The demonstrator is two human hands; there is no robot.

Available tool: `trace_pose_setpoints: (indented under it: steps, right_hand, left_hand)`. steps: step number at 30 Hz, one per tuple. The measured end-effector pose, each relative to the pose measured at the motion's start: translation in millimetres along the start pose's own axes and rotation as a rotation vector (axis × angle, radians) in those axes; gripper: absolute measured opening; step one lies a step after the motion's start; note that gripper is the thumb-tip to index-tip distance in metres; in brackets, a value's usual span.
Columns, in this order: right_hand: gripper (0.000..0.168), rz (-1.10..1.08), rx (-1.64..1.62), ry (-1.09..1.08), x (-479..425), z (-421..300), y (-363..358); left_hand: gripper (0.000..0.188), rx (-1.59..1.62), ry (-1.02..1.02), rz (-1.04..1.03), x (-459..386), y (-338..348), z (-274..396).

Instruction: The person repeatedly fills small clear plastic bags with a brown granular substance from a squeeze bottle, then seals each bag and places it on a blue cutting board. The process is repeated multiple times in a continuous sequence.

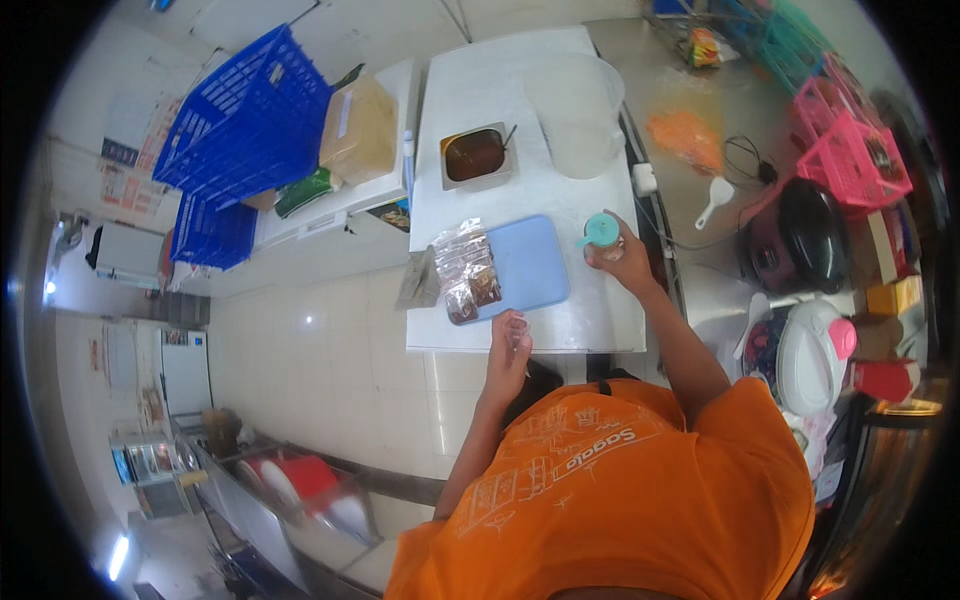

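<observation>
My right hand (628, 259) is wrapped around a small jar with a teal lid (599, 229), at the right side of the white table (592, 322). Close to the table's front edge, my left hand (510, 349) pinches a small clear plastic piece (517, 328), possibly a little bag. Just beyond it lies a light blue tray (532, 259). Several clear sachets with brown filling (469, 274) overlap on the tray's left part. A stack of clear plastic bags (420, 281) rests against the tray's left edge.
Farther back stand a steel pan of brown sauce (475, 157) and a large translucent plastic jug (577, 120). On the right counter are a rice cooker (795, 236), a white rice paddle (715, 201) and pink baskets (855, 157). Blue crates (247, 112) stand at the left.
</observation>
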State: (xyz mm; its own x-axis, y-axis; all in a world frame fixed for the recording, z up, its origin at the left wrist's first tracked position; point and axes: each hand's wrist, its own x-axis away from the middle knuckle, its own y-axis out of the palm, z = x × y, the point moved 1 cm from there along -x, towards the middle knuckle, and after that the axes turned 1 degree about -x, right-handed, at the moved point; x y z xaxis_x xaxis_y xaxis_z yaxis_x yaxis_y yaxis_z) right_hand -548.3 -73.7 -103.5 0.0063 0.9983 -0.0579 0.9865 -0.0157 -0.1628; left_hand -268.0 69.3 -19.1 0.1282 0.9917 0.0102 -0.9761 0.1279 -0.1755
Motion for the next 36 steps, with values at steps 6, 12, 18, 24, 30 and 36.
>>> trace_pose_setpoints:
  steps: [6,12,18,24,30,36]
  right_hand:
    - [0.081,0.123,0.282,-0.358,-8,-30,29]
    - [0.073,0.177,0.557,-0.785,1,-137,21]
    - [0.062,0.139,0.812,-1.023,-4,-183,-3]
    - [0.062,0.092,0.950,-1.217,-13,-213,-17]
    - [0.064,-0.033,1.065,-1.283,-15,-234,-28]
    - [0.064,-0.036,1.126,-1.339,-14,-248,-28]
  left_hand:
    - [0.057,0.186,0.018,-0.069,-22,10,46]
    - [0.050,0.146,0.065,-0.253,-36,15,74]
    - [0.050,0.242,0.054,-0.299,-44,7,77]
    - [0.061,0.345,0.010,-0.283,-46,18,82]
    - [0.066,0.417,-0.051,-0.321,-52,22,94]
    - [0.065,0.528,-0.087,-0.365,-57,26,89]
